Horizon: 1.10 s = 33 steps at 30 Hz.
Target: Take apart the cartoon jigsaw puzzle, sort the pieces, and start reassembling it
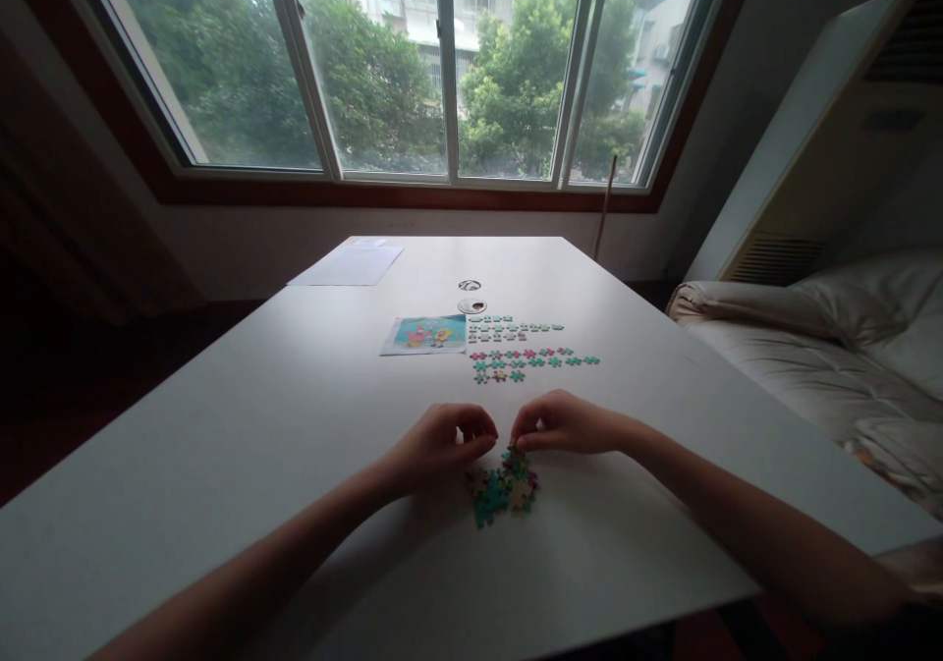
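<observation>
A small heap of jigsaw puzzle pieces point(495, 496), green, tan and multicoloured, lies on the white table near me. At its upper right edge, my right hand point(564, 422) is closed, thumb and finger pinching a puzzle piece point(514, 443) at the top of the heap. My left hand point(453, 437) is just left of the heap, its fingers curled toward the thumb; whether anything is between them I cannot make out. Beyond my hands, sorted puzzle pieces point(534, 359) lie in several rows. A colourful cartoon picture sheet point(427, 334) lies left of the rows.
Two small round objects point(472, 305) lie behind the sorted rows. White paper point(346, 264) lies at the table's far left. The white table point(243, 425) extends toward a window point(442, 72). A pale sofa point(825, 347) stands to the right, beside a tall appliance point(803, 140).
</observation>
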Available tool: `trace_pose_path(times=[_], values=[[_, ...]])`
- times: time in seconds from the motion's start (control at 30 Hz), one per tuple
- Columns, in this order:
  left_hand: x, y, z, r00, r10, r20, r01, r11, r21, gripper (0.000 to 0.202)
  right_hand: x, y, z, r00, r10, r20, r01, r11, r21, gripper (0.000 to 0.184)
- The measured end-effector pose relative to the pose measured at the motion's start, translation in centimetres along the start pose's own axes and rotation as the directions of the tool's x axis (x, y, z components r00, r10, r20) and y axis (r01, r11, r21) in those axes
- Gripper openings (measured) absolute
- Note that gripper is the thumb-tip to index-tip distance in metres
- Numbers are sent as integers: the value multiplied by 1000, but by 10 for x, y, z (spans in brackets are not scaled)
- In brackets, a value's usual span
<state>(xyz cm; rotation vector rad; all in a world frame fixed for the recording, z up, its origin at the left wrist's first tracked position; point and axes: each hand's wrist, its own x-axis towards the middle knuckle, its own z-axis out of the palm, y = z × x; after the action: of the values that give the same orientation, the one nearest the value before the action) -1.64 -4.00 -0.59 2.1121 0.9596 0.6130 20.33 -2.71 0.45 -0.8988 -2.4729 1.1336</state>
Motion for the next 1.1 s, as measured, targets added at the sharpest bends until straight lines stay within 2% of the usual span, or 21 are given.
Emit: trace_pose_path(times=[0.17,0.3,0.5,0.63,0.7,0.87,1.1], values=[[-1,5,1,999,42,32,-44,998,50,14,1,1,2,999,-15,-48,13,1000,-24,24],[-1,6,4,998,61,10,-61,993,104,19,4,-1,6,996,-30,-89,28,999,-25,24],[-1,10,4,997,38,-64,-31,993,118,21,5,-7,12,976,-49,-211,34,997,-72,21],[1,9,0,990,-30,-138,28,999,-21,21,4,-8,11,910,-118,-398,39,979,-200,19],[3,8,-2,985,-79,-155,59,989,-133,22,3,-6,11,880,-161,-447,36,961,-276,19],[6,9,-3,970,-183,-158,121,935,-334,23,3,-3,15,840,-231,-492,44,931,-361,17],[5,11,-2,966,-202,-163,129,918,-375,23,4,-5,17,814,-281,-508,58,910,-411,15]])
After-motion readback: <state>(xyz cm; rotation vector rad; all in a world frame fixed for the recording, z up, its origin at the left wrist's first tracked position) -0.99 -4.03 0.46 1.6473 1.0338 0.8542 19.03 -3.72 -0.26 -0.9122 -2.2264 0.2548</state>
